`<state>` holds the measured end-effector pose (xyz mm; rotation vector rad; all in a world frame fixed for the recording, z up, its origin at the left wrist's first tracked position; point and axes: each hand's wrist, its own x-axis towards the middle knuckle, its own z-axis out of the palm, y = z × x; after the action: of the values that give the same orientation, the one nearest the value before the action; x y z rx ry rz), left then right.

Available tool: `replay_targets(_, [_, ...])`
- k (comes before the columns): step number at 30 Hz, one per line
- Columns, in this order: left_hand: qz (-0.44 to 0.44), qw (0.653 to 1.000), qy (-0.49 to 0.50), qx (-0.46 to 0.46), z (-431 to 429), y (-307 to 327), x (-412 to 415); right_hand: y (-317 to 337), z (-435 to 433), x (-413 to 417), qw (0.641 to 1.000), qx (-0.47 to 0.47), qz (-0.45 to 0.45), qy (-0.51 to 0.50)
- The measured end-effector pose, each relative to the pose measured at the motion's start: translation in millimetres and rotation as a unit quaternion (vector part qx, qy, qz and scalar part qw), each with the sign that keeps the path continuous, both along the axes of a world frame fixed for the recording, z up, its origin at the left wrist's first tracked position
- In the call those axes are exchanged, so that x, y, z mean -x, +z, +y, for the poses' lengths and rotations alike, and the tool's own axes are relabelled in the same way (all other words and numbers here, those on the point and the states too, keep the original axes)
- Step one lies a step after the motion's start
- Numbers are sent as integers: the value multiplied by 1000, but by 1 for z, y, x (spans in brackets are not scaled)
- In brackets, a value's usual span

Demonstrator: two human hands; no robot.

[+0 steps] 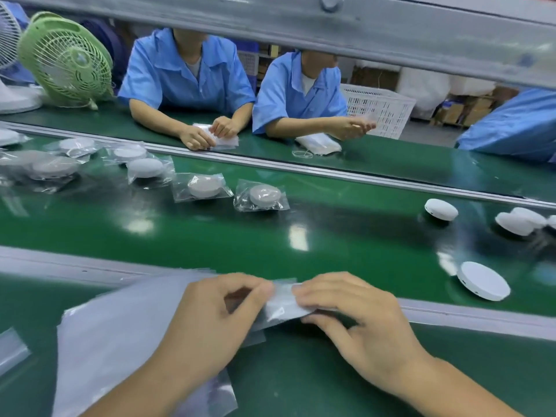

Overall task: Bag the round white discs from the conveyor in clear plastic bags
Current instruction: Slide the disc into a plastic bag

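Between the two hands, a clear plastic bag (285, 303) is pinched at its edge: the left hand (210, 323) curls thumb and fingers on one side and the right hand (358, 320) grips the other. A stack of bags (120, 326) lies under the left hand. Right of the right hand, a bare white disc (483, 280) lies flat on the conveyor (331, 251). Bagged discs (261, 195) sit beyond the left hand.

Rightmost white disc (553, 221) partly beyond frame edge.

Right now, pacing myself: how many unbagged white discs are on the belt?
4 discs: one by the far rail, two overlapping beside it, one by the near rail; possibly a fifth at frame edge.
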<state>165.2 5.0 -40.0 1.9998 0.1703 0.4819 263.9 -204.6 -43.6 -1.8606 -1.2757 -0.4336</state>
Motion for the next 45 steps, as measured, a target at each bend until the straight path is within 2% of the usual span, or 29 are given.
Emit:
replay_targets(2, [18,985,-110,133,-6,6,5,2,7,11,995,-60,80,-20])
replay_targets(4, [16,975,-153,160,-11,5,9,3,11,17,981,-106,158,-30])
replay_targets(6, [-43,989,-84,118,-19,3,8,5,15,18,967,-68,248,1])
replay_targets(7, [-83,991,-26,106,-23,2,7,6,18,18,947,-38,317,43])
replay_targets(8, [-120,986,26,113,-25,1,6,7,21,18,922,-6,379,79])
replay_targets(9, [-139,980,45,136,-26,1,5,6,24,16,910,18,405,91])
replay_targets(10, [-137,978,29,152,-24,1,4,8,29,12,914,26,396,77])
replay_targets(11, [-127,985,-1,118,-23,4,5,11,33,5,928,25,368,45])
replay_targets(13, [-102,991,-35,-77,-12,9,5,20,41,-21,953,4,302,-24])
replay_targets(15, [-71,950,3,-304,7,8,6,26,50,-63,959,-22,257,-119])
replay_targets(17, [34,916,28,-398,24,8,7,30,60,-110,950,-38,217,-220])
replay_targets(18, [67,907,14,-416,30,3,6,28,64,-133,943,-15,200,-264])
replay_targets(20, [89,899,-12,-428,31,-3,3,19,70,-170,914,138,186,-333])
replay_targets(22, [111,894,-34,-434,24,-1,-2,11,76,-185,871,292,215,-332])
replay_targets(23, [109,888,-47,-444,22,-4,-4,10,77,-184,871,316,223,-305])
replay_targets(25, [67,893,-56,-441,17,-8,-4,10,67,-175,900,279,209,-260])
replay_targets(27, [44,899,-46,-432,13,-13,-3,8,34,-161,909,255,110,-312])
replay_targets(29, [11,909,-31,-416,12,-15,-3,3,-20,-146,846,288,-14,-448])
replay_targets(30, [7,913,-29,-407,11,-15,-3,-1,-53,-139,812,301,-10,-501])
replay_targets(31, [4,914,-26,-406,11,-15,-3,-6,-85,-130,789,302,37,-533])
replay_targets(32, [3,912,-26,-409,9,-15,-2,-9,-111,-121,784,287,107,-539])
replay_targets(34, [9,909,-42,-416,6,-16,-1,-18,-139,-111,806,233,189,-511])
replay_targets(36, [11,902,-50,-429,2,-17,1,-23,-133,-110,837,221,158,-475])
replay_targets(38, [11,902,-43,-428,1,-16,2,-27,-119,-111,843,273,125,-446])
replay_targets(40, [9,909,-41,-414,1,-16,5,-25,-112,-113,844,281,137,-436])
replay_targets(41, [12,914,-38,-404,2,-16,6,-23,-109,-112,856,272,123,-422])
replay_targets(43, [17,927,-22,-374,2,-14,6,-11,-95,-94,901,213,103,-364])
replay_targets(45, [5,945,1,-326,2,-9,4,2,-68,-64,947,123,123,-269])
